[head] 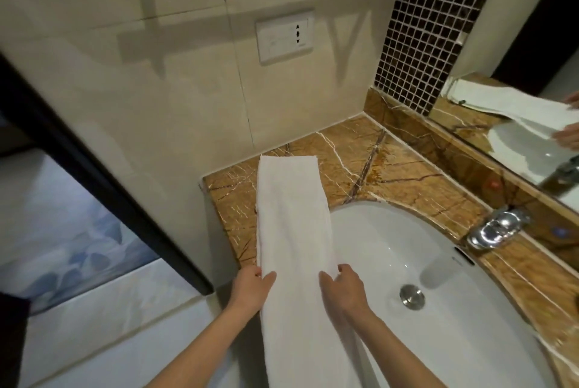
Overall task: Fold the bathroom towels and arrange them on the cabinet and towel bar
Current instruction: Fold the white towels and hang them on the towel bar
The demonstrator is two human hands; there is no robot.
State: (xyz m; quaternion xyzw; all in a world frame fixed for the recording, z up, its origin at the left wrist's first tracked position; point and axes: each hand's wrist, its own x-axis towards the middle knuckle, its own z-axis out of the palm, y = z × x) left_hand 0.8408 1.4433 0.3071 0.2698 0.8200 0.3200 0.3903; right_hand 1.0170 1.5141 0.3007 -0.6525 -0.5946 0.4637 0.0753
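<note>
A long white towel (293, 224), folded lengthwise into a narrow strip, lies from the back of the brown marble counter (354, 149) toward me, hanging past the front edge. My left hand (250, 289) holds the strip's left edge, thumb on top and fingers underneath. My right hand (341, 289) grips the right edge the same way, just over the rim of the sink. No towel bar is in view.
A white sink basin (416, 249) with a metal drain (412, 296) sits right of the towel, and a chrome faucet (498, 227) stands at its back. A mirror (526, 124) runs along the right. A wall socket (283, 36) is above the counter. A dark door frame (103, 174) is at left.
</note>
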